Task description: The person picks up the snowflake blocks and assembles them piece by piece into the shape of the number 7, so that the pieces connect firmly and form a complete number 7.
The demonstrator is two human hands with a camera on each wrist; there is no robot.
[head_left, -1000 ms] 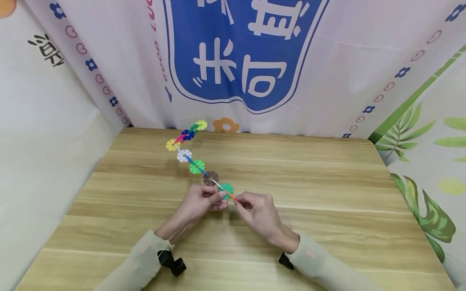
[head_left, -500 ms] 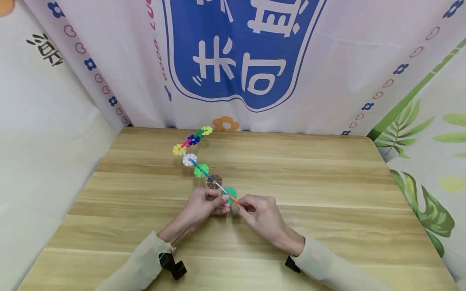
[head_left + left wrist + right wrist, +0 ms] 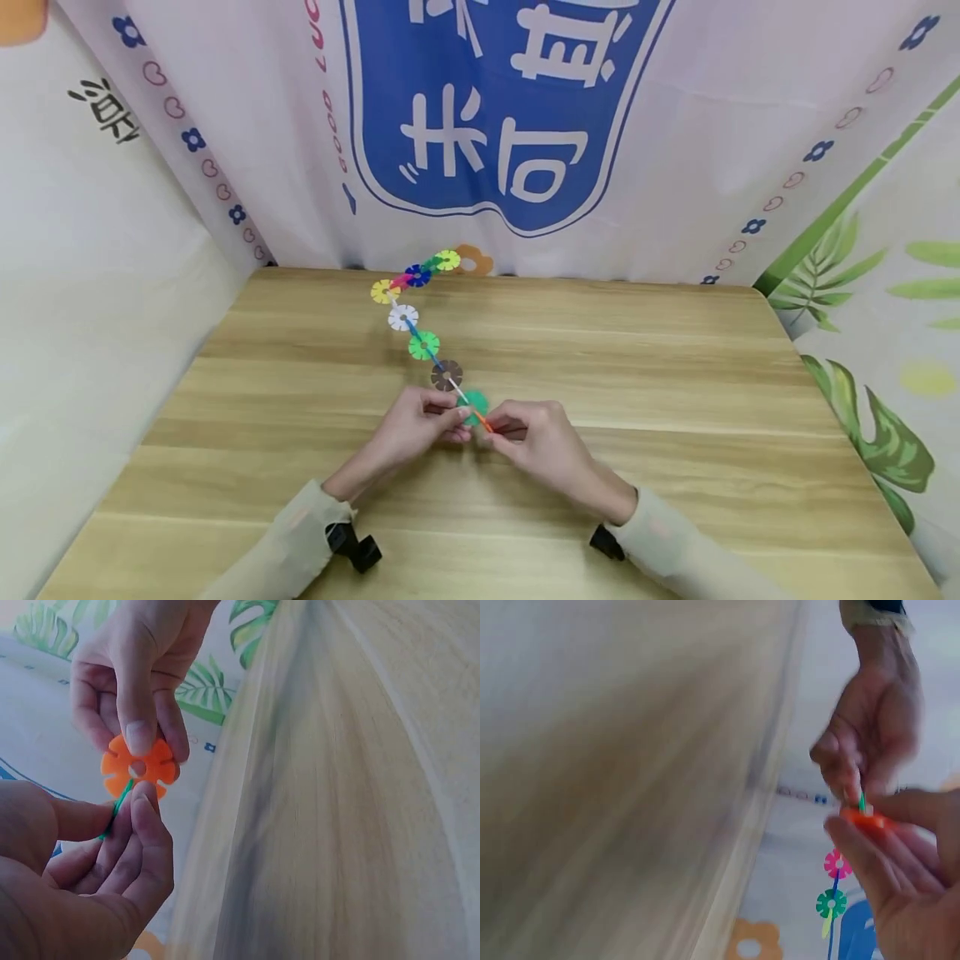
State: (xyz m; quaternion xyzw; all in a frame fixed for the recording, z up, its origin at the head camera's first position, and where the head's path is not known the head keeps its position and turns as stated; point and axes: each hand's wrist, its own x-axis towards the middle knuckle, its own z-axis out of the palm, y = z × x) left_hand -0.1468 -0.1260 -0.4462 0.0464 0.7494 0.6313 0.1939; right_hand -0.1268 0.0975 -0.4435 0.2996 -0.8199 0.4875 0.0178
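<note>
My left hand [image 3: 416, 427] pinches a teal-green notched plastic disc [image 3: 477, 402] between thumb and fingers. This disc ends a chain of interlocked snowflake discs slanting away to the far left, then bending right. A brown disc [image 3: 442, 367], a light green disc [image 3: 424, 335] and a white disc [image 3: 397, 310] face up along it, with others edge-on between them. My right hand [image 3: 551, 446] pinches an orange disc [image 3: 114, 763], edge-on in the head view. In the left wrist view, the orange disc's lower rim meets the edge of the green disc [image 3: 118, 807].
The wooden table [image 3: 675, 375] spreads under both hands and the chain. Behind it hangs a printed cloth [image 3: 675, 167], close to the chain's far yellow-green disc [image 3: 452, 254]. A black wrist mount [image 3: 352, 546] sits at the left sleeve.
The chain's far end has swung to the right. Both hands have shifted slightly right and nearer me, keeping their pinches, with the orange disc held against the green one throughout.
</note>
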